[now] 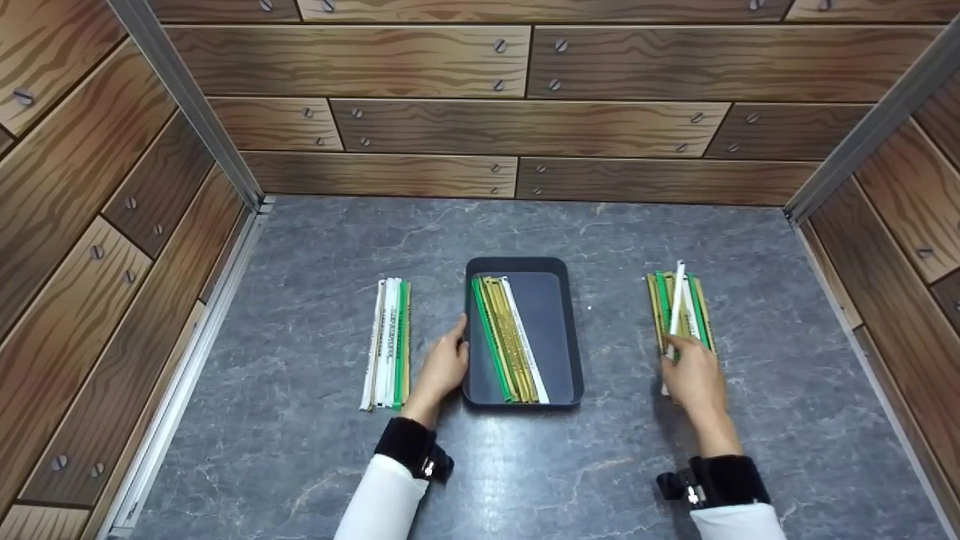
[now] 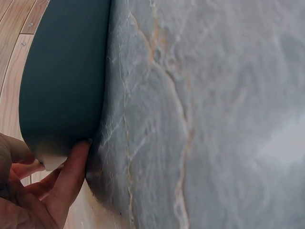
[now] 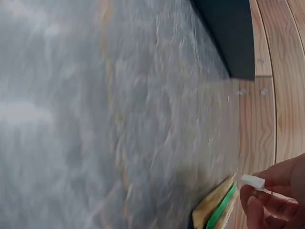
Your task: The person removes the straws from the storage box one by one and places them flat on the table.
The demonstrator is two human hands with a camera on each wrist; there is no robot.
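Observation:
My left hand (image 1: 444,364) is at the left side of a dark tray (image 1: 576,337), fingertips against its outer wall; the left wrist view has them low on the tray wall (image 2: 66,81). Inside the tray, green, gold and white stick packets (image 1: 510,341) lie side by side, slightly slanted. On the right, my right hand (image 1: 696,375) pinches a white stick packet (image 1: 677,300) between thumb and fingers, above a row of green, gold and white packets (image 1: 700,307). In the right wrist view, the white packet's end (image 3: 252,182) pokes out from the fingers.
Another row of white, green and gold stick packets (image 1: 390,341) lies left of the tray, near my left forearm. A grey marbled tabletop (image 1: 315,465) carries everything. Wood-patterned panels (image 1: 450,124) enclose the back and both sides.

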